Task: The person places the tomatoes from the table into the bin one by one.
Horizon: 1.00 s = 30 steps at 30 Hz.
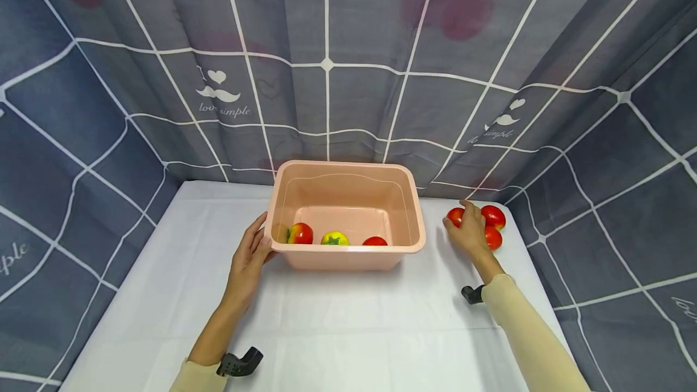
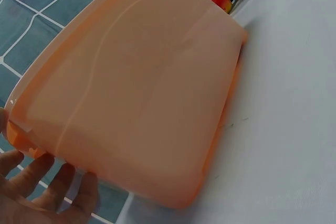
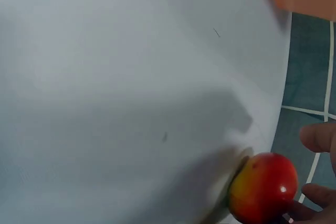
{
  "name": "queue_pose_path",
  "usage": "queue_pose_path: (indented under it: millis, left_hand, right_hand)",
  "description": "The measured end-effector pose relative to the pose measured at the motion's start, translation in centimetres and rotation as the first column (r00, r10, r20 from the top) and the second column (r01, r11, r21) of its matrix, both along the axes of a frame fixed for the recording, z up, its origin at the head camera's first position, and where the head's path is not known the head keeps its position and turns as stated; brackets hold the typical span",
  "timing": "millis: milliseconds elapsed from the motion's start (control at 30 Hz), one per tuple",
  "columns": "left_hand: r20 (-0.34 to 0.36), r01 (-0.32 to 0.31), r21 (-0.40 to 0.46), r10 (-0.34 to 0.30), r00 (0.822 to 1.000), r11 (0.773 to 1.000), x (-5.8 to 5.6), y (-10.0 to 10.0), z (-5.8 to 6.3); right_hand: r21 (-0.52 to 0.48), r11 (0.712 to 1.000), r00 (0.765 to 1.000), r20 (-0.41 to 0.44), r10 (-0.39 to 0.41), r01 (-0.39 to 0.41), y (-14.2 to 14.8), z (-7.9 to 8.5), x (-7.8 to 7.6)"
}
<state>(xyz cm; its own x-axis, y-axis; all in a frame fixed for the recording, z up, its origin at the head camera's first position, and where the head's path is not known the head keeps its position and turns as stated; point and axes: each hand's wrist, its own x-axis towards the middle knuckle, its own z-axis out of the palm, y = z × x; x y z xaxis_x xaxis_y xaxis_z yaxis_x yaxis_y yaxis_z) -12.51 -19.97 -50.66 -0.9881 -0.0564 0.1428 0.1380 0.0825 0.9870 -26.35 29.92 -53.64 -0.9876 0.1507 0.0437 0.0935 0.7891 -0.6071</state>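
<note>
A pink plastic basin [image 1: 348, 259] stands on the white table, holding two red tomatoes [image 1: 374, 241] and a yellow-green one with a green star-shaped top [image 1: 334, 238]. The left one [image 1: 301, 233] is red tinged with yellow. My left hand [image 1: 247, 265] holds the basin's left end by the rim, fingers along its outer side. At the right my right hand [image 1: 469, 231] reaches over a red tomato [image 1: 455, 216]. In the right wrist view its thumb stands off this tomato [image 3: 265, 187], with other fingertips right at its far side. Two more tomatoes [image 1: 493, 216] lie beside that hand.
A grey curtain [image 1: 359, 101] with white grid lines surrounds the table's back and sides. White cloth [image 1: 348, 319] covers the table in front of the basin. Black wrist devices [image 1: 239, 362] are worn on both arms.
</note>
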Motion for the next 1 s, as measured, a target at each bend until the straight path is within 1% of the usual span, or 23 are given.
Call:
queue_pose_path:
  millis: [200, 400, 567, 800, 1000]
  left_hand:
    - [0.013, -0.003, -0.01, 0.003, 1.0, 1.0, 0.2, 0.0, -0.1]
    - [0.026, -0.002, -0.011, 0.002, 1.0, 1.0, 0.3, 0.2, 0.0]
    - [0.011, 0.0, -0.006, 0.0, 1.0, 1.0, 0.2, 0.4, 0.0]
    - [0.015, -0.009, -0.013, 0.01, 1.0, 1.0, 0.2, 0.3, 0.1]
    - [0.016, -0.012, -0.006, 0.012, 1.0, 1.0, 0.1, 0.2, 0.2]
  right_hand:
    - [0.018, 1.0, 1.0, 0.002, 0.017, -0.017, -0.4, -1.3, 0.3]
    - [0.029, 0.999, 0.999, -0.038, 0.035, -0.034, -0.3, -2.1, 1.1]
    - [0.015, 0.999, 0.997, -0.075, 0.031, -0.03, -0.2, -2.1, 1.3]
    - [0.012, 1.0, 0.998, -0.064, 0.028, -0.028, -0.3, -2.1, 1.2]
    - [0.015, 1.0, 0.996, -0.081, 0.028, -0.027, -0.5, -2.3, 0.9]
